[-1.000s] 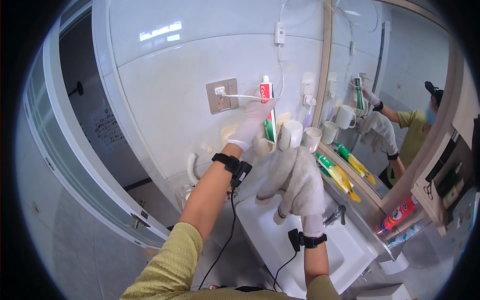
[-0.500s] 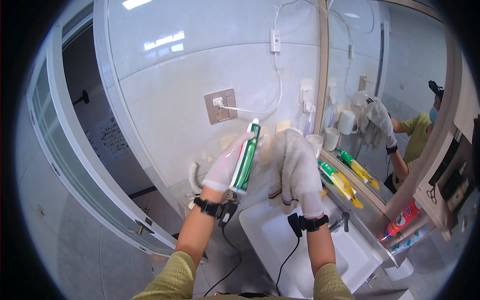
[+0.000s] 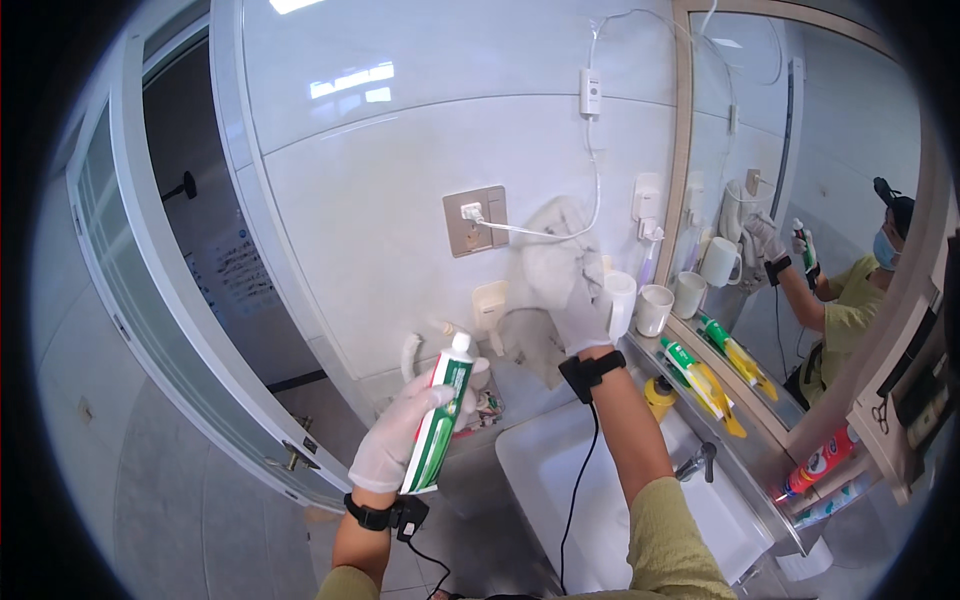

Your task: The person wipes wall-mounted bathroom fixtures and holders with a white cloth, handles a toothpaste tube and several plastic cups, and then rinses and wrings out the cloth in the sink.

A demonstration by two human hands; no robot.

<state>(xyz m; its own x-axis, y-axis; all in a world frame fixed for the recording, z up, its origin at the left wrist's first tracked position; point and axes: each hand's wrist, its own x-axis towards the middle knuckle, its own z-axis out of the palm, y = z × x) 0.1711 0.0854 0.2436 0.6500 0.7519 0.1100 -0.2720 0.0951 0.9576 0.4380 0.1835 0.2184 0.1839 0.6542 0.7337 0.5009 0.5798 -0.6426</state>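
The slim green, white and red toothpaste tube (image 3: pixel 440 415) in front of you has a white cap at its top end and a flat crimped edge at its foot; its long body looks straight, and a broad green panel faces you. It is in your white-gloved left hand (image 3: pixel 400 435), held off every surface, cap upward and leaning right, with the crimped end near your wrist. Your thumb lies across the front and your fingers wrap behind, so the tube is pinched firmly between them. Your white-gloved right hand (image 3: pixel 580 318) is up at the wall with a pale grey cloth (image 3: pixel 553 262), part of which hangs below the hand; the fingers merge with the fabric, so you cannot tell whether they are spread or pressed together. The thin white cord (image 3: pixel 597 190) runs from the plug in the bronze square socket plate (image 3: pixel 460 240) across the upper part of the cloth, in your way there. Just right of that hand stands a white handled mug (image 3: pixel 619 303), with a smaller white cup (image 3: pixel 654 311) beside it. A cream wall fitting (image 3: pixel 489 303) sits left of the cloth, and the white rectangular basin (image 3: pixel 528 465) lies below your right forearm.
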